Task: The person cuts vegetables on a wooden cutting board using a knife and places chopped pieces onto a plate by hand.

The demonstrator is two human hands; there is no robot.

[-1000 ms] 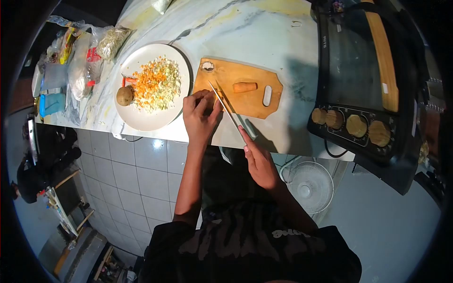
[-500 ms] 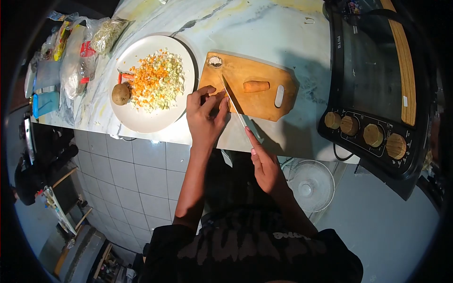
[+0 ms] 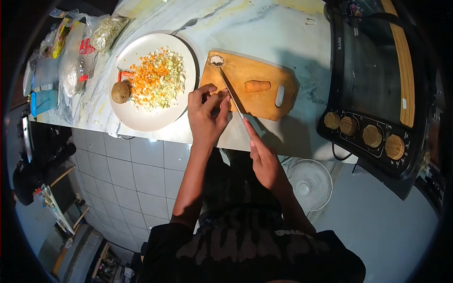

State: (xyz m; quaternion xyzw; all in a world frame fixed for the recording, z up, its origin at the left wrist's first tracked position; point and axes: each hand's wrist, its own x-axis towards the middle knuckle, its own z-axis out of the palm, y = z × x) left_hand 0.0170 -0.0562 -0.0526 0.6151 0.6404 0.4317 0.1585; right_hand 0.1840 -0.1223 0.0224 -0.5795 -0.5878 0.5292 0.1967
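Observation:
My right hand (image 3: 265, 162) grips a kitchen knife (image 3: 234, 100), its blade slanting up and left across the wooden cutting board (image 3: 255, 106). Beside the blade, my left hand (image 3: 207, 115) is closed over the board's left part, fingertips bent down and thumb next to the knife. Whatever those fingers press on is hidden beneath them. To the right of the blade lies a peeled carrot piece (image 3: 257, 86). Left of the board, a large cream plate (image 3: 141, 123) bears diced orange and pale green vegetables (image 3: 158, 80), a brown potato (image 3: 121, 92) and red chilies (image 3: 125, 74).
A black oven (image 3: 365, 85) with wooden knobs stands at the right of the marble-patterned table (image 3: 255, 26). Plastic bags (image 3: 75, 70) and a blue container (image 3: 43, 102) sit at the left. Below the table edge is a white fan (image 3: 309, 185).
The knife has shifted slightly, its tip now further up and left near the board's corner hole. My right hand has moved a little with it; my left hand stays nearly in place.

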